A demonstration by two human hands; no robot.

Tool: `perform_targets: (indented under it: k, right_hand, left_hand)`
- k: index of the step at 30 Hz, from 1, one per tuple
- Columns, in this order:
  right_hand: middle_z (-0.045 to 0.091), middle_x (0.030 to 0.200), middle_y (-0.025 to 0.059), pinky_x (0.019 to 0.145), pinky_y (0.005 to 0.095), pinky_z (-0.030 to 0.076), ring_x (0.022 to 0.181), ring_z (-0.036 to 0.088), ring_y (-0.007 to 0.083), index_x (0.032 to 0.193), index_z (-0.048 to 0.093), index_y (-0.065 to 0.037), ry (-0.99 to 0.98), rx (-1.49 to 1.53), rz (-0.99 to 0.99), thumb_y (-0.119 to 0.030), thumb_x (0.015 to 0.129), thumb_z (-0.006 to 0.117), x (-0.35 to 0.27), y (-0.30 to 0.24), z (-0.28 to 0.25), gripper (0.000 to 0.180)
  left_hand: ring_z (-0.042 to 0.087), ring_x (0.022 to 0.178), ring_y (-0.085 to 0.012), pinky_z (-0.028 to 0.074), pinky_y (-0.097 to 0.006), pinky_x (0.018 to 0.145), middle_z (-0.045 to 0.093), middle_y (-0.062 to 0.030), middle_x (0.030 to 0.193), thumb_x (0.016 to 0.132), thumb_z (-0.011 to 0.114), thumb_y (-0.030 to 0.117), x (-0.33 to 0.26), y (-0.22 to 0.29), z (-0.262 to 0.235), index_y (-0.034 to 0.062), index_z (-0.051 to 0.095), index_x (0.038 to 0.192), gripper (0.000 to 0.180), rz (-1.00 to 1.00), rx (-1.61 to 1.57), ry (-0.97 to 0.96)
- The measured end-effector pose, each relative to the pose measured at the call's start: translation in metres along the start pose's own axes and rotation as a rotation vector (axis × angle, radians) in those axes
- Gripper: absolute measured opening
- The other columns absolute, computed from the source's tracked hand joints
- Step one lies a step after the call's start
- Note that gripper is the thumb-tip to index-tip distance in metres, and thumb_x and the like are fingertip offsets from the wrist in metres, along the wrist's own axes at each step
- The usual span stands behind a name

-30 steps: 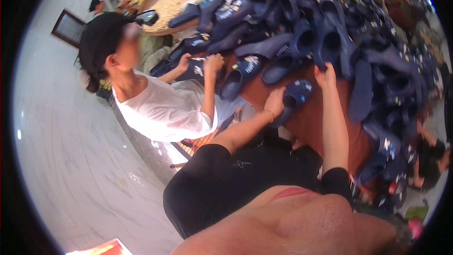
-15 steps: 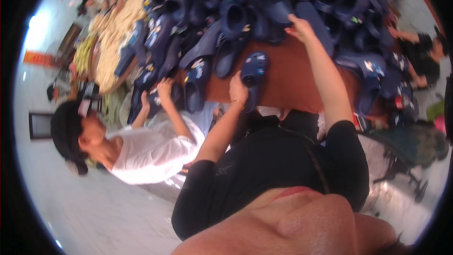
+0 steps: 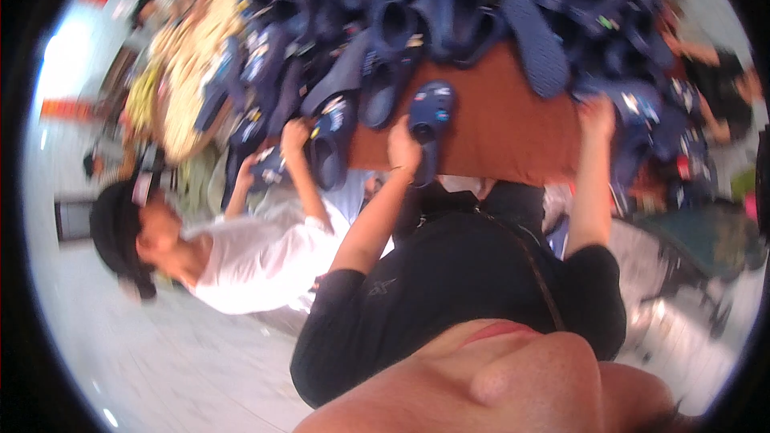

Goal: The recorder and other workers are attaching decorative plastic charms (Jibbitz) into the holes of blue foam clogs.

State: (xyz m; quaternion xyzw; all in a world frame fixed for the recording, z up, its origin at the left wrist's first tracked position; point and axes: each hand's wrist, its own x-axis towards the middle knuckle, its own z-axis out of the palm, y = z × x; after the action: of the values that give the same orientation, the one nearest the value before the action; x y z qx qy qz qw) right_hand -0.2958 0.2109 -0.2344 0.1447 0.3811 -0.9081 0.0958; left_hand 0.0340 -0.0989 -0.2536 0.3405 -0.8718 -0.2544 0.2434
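My left hand (image 3: pixel 403 147) is closed on a navy clog (image 3: pixel 433 106) with small charms on its toe, at the front edge of the brown table (image 3: pixel 501 124). To the right, my right hand (image 3: pixel 596 119) is at the near end of another navy clog (image 3: pixel 635 106) with pale charms. Its fingers look bent but are blurred, so I cannot tell whether they grip that clog. Just left of my left hand stands another clog (image 3: pixel 329 148). A sole-up clog (image 3: pixel 536 48) lies between my hands, farther back.
A heap of navy clogs (image 3: pixel 393 20) covers the back of the table. At left, a person in a white shirt (image 3: pixel 257 261) handles a clog. A cream-coloured pile (image 3: pixel 192 72) lies beyond. Another person's arm (image 3: pixel 710 116) reaches in at right, above a dark green chair (image 3: pixel 706 240).
My right hand has moved from the clog heap at the back down and right to the clogs at the right. My left hand still holds its clog. The neighbour's hands have shifted slightly.
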Motion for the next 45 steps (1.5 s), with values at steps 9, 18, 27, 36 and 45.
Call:
perform_targets:
  k: [9,18,27,36,45]
  right_hand:
    - [0.054,0.079,0.0099,0.059,0.0316,0.039,0.068,0.049,0.0205,0.088,0.051,0.001,0.118,0.4,0.125,-0.046,0.089,0.038,0.058,-0.063,-0.069,0.049]
    - [0.042,0.057,0.0019,0.045,0.0243,0.031,0.048,0.036,0.0105,0.069,0.047,-0.008,0.017,-0.018,-0.119,-0.013,0.081,0.052,0.043,-0.084,-0.043,0.014]
    - [0.048,0.061,-0.0047,0.048,0.0205,0.031,0.052,0.042,0.0053,0.07,0.058,-0.005,-0.199,-0.814,-0.172,-0.011,0.073,0.062,-0.111,-0.028,0.02,0.007]
    - [0.06,0.07,0.0179,0.067,0.0424,0.046,0.074,0.059,0.0362,0.073,0.061,-0.003,-0.352,-1.796,-0.413,-0.025,0.072,0.056,-0.115,0.042,0.021,0.022]
    - [0.047,0.118,0.0119,0.095,0.0473,0.029,0.113,0.04,0.0282,0.114,0.049,-0.004,-0.793,-2.018,-1.053,-0.019,0.061,0.07,-0.162,0.052,0.044,0.059]
  left_hand:
    - [0.048,0.101,-0.0357,0.04,-0.042,0.088,0.051,-0.0179,0.108,0.073,0.046,-0.004,-0.019,-0.002,-0.003,0.0049,0.044,0.119,0.047,-0.076,-0.04,0.01]
    - [0.049,0.1,-0.035,0.04,-0.041,0.087,0.052,-0.0178,0.106,0.072,0.046,-0.005,-0.009,-0.008,0.001,0.0042,0.045,0.118,0.047,-0.076,-0.01,0.008]
    - [0.048,0.102,-0.0343,0.039,-0.041,0.087,0.052,-0.0166,0.107,0.073,0.048,-0.003,-0.009,-0.001,0.005,0.0057,0.045,0.119,0.047,-0.065,-0.02,-0.042]
    - [0.05,0.101,-0.0342,0.04,-0.041,0.087,0.054,-0.0169,0.108,0.073,0.049,-0.003,0.003,0.009,0.003,0.0065,0.047,0.119,0.047,0.111,-0.052,-0.194]
    - [0.049,0.101,-0.0356,0.039,-0.041,0.089,0.052,-0.0183,0.11,0.072,0.045,-0.007,-0.005,-0.003,0.004,0.0048,0.046,0.119,0.048,0.169,-0.032,-0.176]
